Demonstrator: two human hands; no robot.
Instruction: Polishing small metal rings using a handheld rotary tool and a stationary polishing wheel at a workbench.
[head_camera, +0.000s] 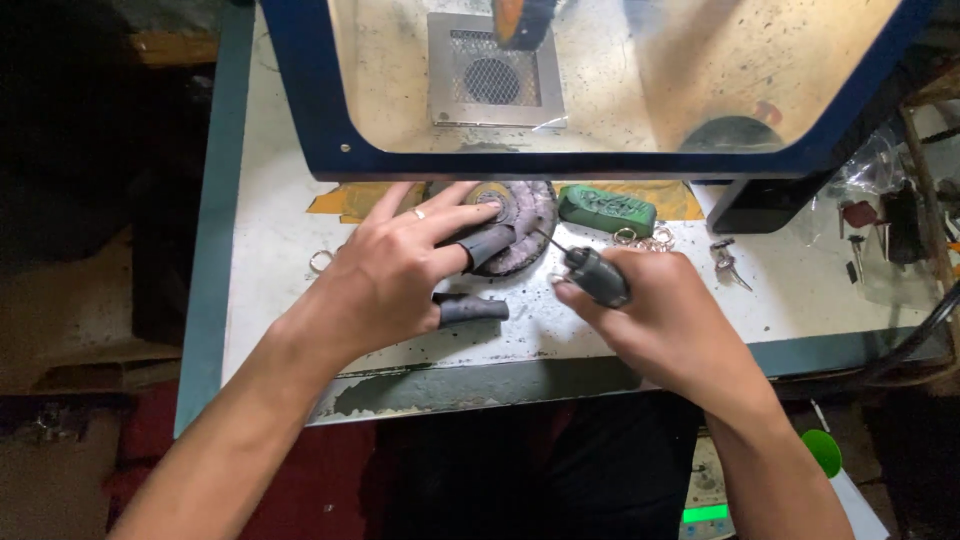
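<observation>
Right hand (650, 305) – clenched round a slim dark rotary handpiece (597, 276), thin bit angled up-left toward the round grey cloth buffing wheel (515, 226) lying flat on the white speckled bench (800, 290)

Left hand (395, 270) – open, fingers spread, grasping nothing; dark rubber fingertip guards (470, 310) on two digits, one pressing the wheel's edge

To be done well, by judgement: wheel pinned flat, guarded tips kept clear of the bit, light contact only

Green block of polishing compound (606, 209) just beside the wheel; small metal rings (640, 237) near it

Containers – blue-framed clear-shielded dust box (300, 80) behind; inside, a square metal mesh vent (493, 70), little else discernible
</observation>
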